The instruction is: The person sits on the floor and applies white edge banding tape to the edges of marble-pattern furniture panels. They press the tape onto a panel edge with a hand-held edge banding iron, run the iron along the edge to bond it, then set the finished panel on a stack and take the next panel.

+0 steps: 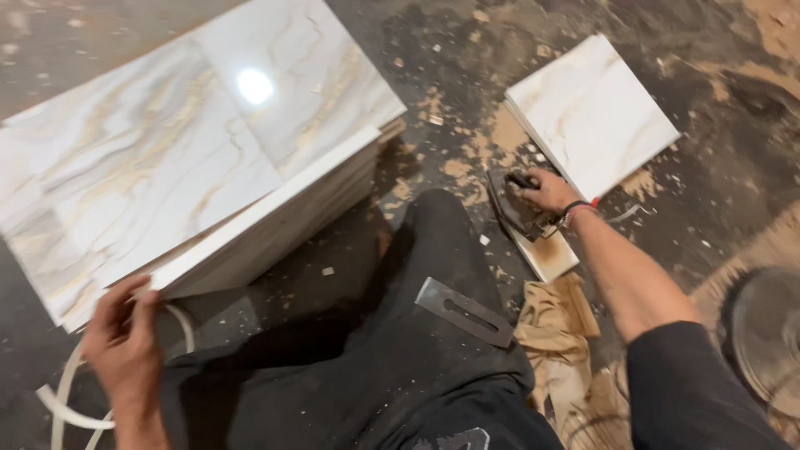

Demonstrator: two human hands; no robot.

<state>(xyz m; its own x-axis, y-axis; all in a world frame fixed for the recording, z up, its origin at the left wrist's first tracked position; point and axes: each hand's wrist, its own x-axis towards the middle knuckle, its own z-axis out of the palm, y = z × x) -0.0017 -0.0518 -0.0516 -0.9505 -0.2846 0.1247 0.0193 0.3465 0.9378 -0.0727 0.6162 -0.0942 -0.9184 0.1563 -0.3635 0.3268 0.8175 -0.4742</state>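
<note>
A stack of glossy white-and-gold marble tiles (192, 133) fills the upper left. My left hand (125, 333) grips the near corner of the top tiles. My right hand (552, 192) is closed on the black handle of a dirty trowel (518, 210), which rests on a narrow tile strip beside a smaller marble tile (593, 112). A flat metal scraper blade (465, 310) lies on my dark trouser leg between the hands.
The dark floor is strewn with sandy mortar crumbs (467, 150). A crumpled tan paper bag (558, 325) lies by my right knee. A white hose (67, 400) curls at lower left. A round grey disc (767, 333) sits at the right edge.
</note>
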